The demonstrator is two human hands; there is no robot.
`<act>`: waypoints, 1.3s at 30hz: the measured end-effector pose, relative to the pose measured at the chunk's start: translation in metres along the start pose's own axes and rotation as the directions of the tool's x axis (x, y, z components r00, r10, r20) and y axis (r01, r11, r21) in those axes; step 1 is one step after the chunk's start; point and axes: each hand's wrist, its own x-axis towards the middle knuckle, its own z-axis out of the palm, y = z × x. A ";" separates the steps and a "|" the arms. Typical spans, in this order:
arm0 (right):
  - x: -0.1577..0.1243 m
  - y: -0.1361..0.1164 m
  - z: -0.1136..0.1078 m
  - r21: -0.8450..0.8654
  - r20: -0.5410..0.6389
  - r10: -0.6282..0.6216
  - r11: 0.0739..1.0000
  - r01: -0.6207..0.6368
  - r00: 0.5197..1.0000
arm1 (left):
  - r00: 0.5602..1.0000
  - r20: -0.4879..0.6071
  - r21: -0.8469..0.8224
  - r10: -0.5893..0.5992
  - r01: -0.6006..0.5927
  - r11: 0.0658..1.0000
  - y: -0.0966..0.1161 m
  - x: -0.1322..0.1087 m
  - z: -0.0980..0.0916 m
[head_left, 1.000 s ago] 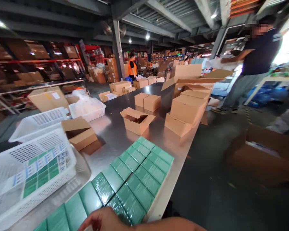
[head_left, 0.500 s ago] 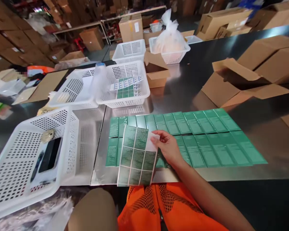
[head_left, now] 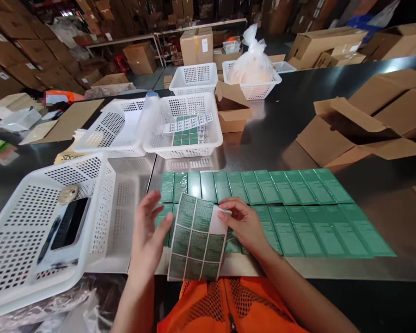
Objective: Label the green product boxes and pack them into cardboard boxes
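A sheet of green labels (head_left: 197, 238) stands tilted in front of me over the table's near edge. My right hand (head_left: 244, 222) pinches its upper right corner. My left hand (head_left: 149, 233) is at the sheet's left edge with fingers spread, touching or nearly touching it. Behind the sheet, two rows of flat green boxes (head_left: 280, 208) lie side by side on the steel table (head_left: 263, 138).
A white basket (head_left: 7, 259) at my left holds a phone (head_left: 69, 222) and a round item. More white baskets (head_left: 183, 143) stand behind, one with label sheets. Open cardboard boxes (head_left: 343, 134) sit at right, a bagged basket (head_left: 253, 69) further back.
The view swung down from the warehouse to the table a second ago. Since half a second ago my left hand has come up to the sheet's left edge; my right hand still holds it.
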 end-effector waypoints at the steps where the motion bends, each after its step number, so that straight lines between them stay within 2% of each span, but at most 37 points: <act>1: -0.001 0.000 0.002 0.012 0.028 0.038 0.999 -0.038 0.999 | 0.997 0.051 -0.054 -0.064 0.067 0.996 -0.005 0.006 0.003; 4: -0.004 0.001 0.009 0.022 0.079 0.138 0.990 -0.140 0.987 | 0.935 0.252 -0.244 -0.251 0.312 0.918 -0.019 0.018 0.009; 7: -0.007 0.001 0.011 -0.041 0.110 0.149 0.989 -0.145 0.983 | 0.902 0.314 -0.333 -0.295 0.396 0.856 -0.028 0.023 0.012; 11: -0.010 -0.002 0.007 -0.155 0.149 0.156 0.979 -0.133 0.976 | 0.923 0.267 -0.305 -0.277 0.353 0.884 -0.030 0.022 0.010; 15: -0.012 -0.010 0.004 -0.329 0.295 0.155 0.943 -0.052 0.943 | 0.936 0.247 -0.186 -0.252 0.301 0.935 -0.027 0.015 -0.001; 18: -0.012 -0.015 0.010 -0.392 0.356 0.021 0.911 0.128 0.934 | 0.935 0.263 -0.085 -0.239 0.269 0.959 -0.026 0.008 -0.012; 22: -0.012 -0.017 0.026 -0.405 0.294 -0.103 0.887 0.221 0.950 | 0.931 0.267 -0.032 -0.250 0.268 0.963 -0.027 0.002 -0.021; 24: -0.014 -0.015 0.034 -0.435 0.280 -0.226 0.837 0.333 0.933 | 0.939 0.237 -0.037 -0.250 0.265 0.963 -0.026 0.000 -0.023; 25: -0.016 -0.013 0.038 -0.459 0.286 -0.334 0.775 0.434 0.898 | 0.946 0.210 -0.037 -0.248 0.262 0.964 -0.025 -0.001 -0.023; 26: -0.018 -0.012 0.041 -0.484 0.305 -0.452 0.684 0.545 0.838 | 0.952 0.178 -0.032 -0.249 0.259 0.965 -0.025 -0.001 -0.023; 28: -0.024 -0.011 0.046 -0.516 0.380 -0.643 0.449 0.729 0.665 | 0.958 0.109 -0.011 -0.265 0.268 0.963 -0.025 -0.001 -0.025; 30: -0.034 -0.013 0.048 -0.451 0.523 -0.701 0.255 0.855 0.485 | 0.951 0.049 -0.002 -0.304 0.305 0.952 -0.027 0.001 -0.032; 31: -0.039 -0.016 0.047 -0.366 0.604 -0.681 0.224 0.903 0.414 | 0.945 0.016 -0.013 -0.325 0.325 0.945 -0.029 0.003 -0.037; 32: -0.044 -0.020 0.045 -0.272 0.664 -0.648 0.256 0.927 0.374 | 0.939 -0.026 -0.035 -0.343 0.342 0.939 -0.031 0.006 -0.044; 33: -0.048 -0.025 0.042 -0.179 0.706 -0.610 0.338 0.924 0.360 | 0.932 -0.080 -0.065 -0.354 0.350 0.935 -0.034 0.009 -0.053; 34: -0.050 -0.030 0.038 -0.102 0.721 -0.585 0.440 0.892 0.371 | 0.923 -0.143 -0.095 -0.358 0.347 0.933 -0.036 0.012 -0.063; 35: -0.050 -0.036 0.033 -0.058 0.706 -0.572 0.542 0.838 0.419 | 0.913 -0.208 -0.118 -0.350 0.331 0.936 -0.038 0.014 -0.073; 37: -0.043 -0.045 0.023 -0.041 0.595 -0.566 0.688 0.725 0.571 | 0.906 -0.297 -0.097 -0.302 0.286 0.953 -0.041 0.019 -0.091; 39: -0.028 -0.048 0.015 -0.096 0.448 -0.504 0.794 0.600 0.739 | 0.919 -0.308 -0.013 -0.247 0.255 0.967 -0.042 0.021 -0.102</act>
